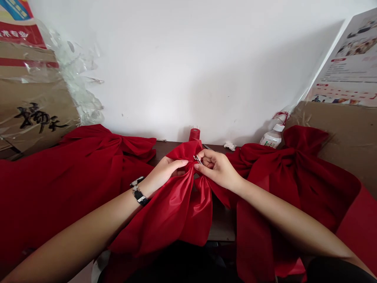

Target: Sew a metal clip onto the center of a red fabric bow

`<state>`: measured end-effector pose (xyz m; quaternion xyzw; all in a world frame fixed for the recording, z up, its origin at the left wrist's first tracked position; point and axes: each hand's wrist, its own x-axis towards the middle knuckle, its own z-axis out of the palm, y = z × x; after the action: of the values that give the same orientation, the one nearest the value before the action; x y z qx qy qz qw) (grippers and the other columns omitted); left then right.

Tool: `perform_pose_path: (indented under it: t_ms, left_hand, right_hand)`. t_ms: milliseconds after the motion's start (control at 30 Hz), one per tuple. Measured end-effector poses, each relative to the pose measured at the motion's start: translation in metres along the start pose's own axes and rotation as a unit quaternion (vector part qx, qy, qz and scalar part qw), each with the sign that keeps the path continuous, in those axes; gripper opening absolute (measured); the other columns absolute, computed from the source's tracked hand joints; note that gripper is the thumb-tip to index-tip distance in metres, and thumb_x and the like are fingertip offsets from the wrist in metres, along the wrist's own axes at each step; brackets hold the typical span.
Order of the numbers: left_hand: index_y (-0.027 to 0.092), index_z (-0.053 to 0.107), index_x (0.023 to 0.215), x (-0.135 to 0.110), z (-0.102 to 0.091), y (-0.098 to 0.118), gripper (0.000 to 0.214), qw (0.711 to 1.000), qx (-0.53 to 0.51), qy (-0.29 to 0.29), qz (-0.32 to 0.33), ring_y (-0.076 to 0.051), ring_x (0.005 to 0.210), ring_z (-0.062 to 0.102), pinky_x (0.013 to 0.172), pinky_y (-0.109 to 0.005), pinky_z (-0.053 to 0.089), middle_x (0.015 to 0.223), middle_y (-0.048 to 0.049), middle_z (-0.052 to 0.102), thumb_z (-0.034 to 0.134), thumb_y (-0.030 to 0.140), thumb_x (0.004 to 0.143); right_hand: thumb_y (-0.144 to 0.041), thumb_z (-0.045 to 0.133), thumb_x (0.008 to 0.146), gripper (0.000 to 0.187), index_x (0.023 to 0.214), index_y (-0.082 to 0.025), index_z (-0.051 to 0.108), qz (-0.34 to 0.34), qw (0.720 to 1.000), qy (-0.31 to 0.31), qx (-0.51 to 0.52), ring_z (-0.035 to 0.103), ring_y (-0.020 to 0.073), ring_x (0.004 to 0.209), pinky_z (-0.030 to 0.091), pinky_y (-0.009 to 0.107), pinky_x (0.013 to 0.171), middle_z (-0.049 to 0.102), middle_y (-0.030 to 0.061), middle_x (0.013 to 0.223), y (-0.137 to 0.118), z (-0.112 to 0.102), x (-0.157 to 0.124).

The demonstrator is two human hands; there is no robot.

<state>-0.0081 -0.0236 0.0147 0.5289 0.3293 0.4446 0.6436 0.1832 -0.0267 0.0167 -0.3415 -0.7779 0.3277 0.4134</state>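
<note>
In the middle, a red cloth bow point(173, 210) is gathered tight at its centre, its folds hanging toward me. My left hand point(166, 171) pinches the gathers from the left, thumb on top and fingers partly hidden behind the cloth. Between the thumb and fingertips of my right hand point(219, 167) is a small shiny metal piece that looks like a safety pin point(198, 159). It lies against the knot of the bow; whether it passes through the cloth I cannot tell.
Larger red cloth bows point(88, 169) lie to the left, with another red bow point(294, 165) at right. Behind stand a red thread spool point(194, 134) with pins or needles in it and a white bottle point(271, 137). Cardboard panels point(35, 94) flank the dark table point(222, 226); a white wall closes the back.
</note>
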Motion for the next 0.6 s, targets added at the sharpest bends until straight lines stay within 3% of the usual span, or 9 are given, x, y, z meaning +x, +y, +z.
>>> perform_pose_path:
  t_ms: [200, 333, 433, 600]
  left_hand:
    - [0.016, 0.071, 0.102, -0.001, -0.002, -0.005, 0.032, 0.993, 0.083, -0.038, 0.074, -0.023, 0.097, 0.067, 0.085, -0.032, 0.051, 0.098, -0.0061, 0.075, 0.073, 0.033, 0.076]
    - [0.016, 0.069, 0.104, -0.004, -0.001, -0.01, 0.03, 0.985, 0.125, -0.033, 0.114, -0.023, 0.101, 0.065, 0.088, -0.032, 0.05, 0.108, -0.0072, 0.072, 0.07, 0.034, 0.08]
    - [0.015, 0.07, 0.097, -0.004, -0.002, -0.01, 0.026, 0.978, 0.146, 0.009, 0.147, -0.022, 0.094, 0.067, 0.084, -0.031, 0.051, 0.102, -0.0076, 0.074, 0.071, 0.035, 0.079]
    - [0.015, 0.069, 0.089, -0.003, -0.003, -0.008, 0.022, 0.963, 0.165, 0.052, 0.208, -0.021, 0.088, 0.069, 0.079, -0.029, 0.053, 0.095, -0.0064, 0.075, 0.072, 0.034, 0.079]
  right_hand:
    - [-0.037, 0.067, 0.081, 0.027, 0.083, -0.014, 0.053, 0.005, 0.996, 0.031, 0.086, 0.026, 0.0047, 0.052, 0.025, 0.018, 0.049, 0.032, -0.007, 0.059, 0.007, 0.006, 0.001]
    - [-0.034, 0.066, 0.081, 0.023, 0.084, -0.014, 0.054, -0.001, 0.997, 0.028, 0.075, 0.026, 0.0048, 0.052, 0.025, 0.019, 0.05, 0.03, -0.0071, 0.059, 0.007, 0.006, 0.002]
    - [-0.029, 0.06, 0.085, 0.018, 0.096, -0.015, 0.06, -0.03, 0.998, 0.045, 0.017, 0.03, 0.006, 0.054, 0.028, 0.02, 0.053, 0.033, -0.0053, 0.062, -0.007, -0.006, 0.0]
    - [-0.028, 0.044, 0.096, 0.028, 0.119, -0.023, 0.06, -0.139, 0.977, 0.151, -0.05, 0.047, 0.012, 0.066, 0.04, 0.026, 0.061, 0.049, 0.0023, 0.075, -0.051, -0.039, -0.021]
